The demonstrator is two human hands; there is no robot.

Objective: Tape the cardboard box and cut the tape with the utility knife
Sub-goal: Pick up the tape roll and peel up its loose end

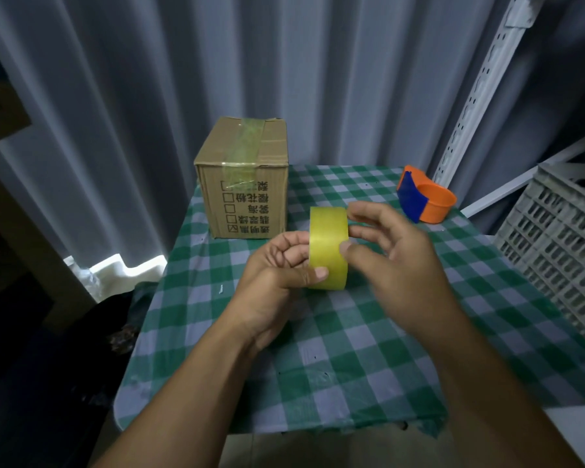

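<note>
A roll of yellow tape [328,246] stands upright in the air over the middle of the table. My left hand [277,275] grips it from the left side, thumb across its lower face. My right hand [395,251] touches the roll's right edge with thumb and fingertips, fingers spread and slightly blurred. The cardboard box [244,177] sits at the table's far left, with a strip of yellowish tape over its top and down its front. No utility knife is visible.
The table carries a green and white checked cloth [335,349]. An orange and blue tape dispenser [423,197] lies at the far right. A grey plastic crate [561,238] stands beside the table's right edge. Grey curtains hang behind.
</note>
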